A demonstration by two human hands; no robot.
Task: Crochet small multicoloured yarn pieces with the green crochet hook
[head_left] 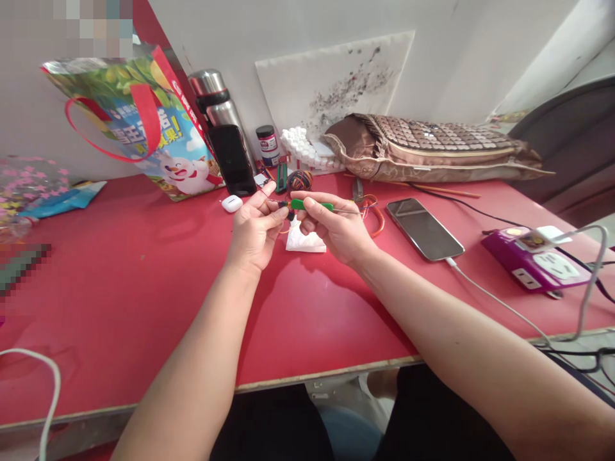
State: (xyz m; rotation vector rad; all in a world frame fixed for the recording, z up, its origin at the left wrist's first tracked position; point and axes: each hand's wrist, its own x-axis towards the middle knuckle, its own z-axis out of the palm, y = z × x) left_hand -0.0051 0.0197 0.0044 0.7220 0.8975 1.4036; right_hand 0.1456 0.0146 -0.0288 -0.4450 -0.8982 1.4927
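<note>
Above the red table (144, 288), my right hand (336, 230) is closed round a thin tool with a green handle (307, 205), its metal shaft sticking out to the right. My left hand (254, 230) faces it, with thumb and fingers pinched at the tool's left tip on something small I cannot make out. A small white packet (303, 242) lies on the table just under both hands. A ball of multicoloured yarn (300, 180) sits right behind the hands.
A phone (425, 228) on a white cable lies to the right, with a purple power strip (533, 262) beyond. Behind stand a printed shopping bag (144, 121), a steel flask (216, 102), a dark phone (233, 160), a white earbud case (232, 203), a small jar (267, 144) and a brown cushion (432, 150).
</note>
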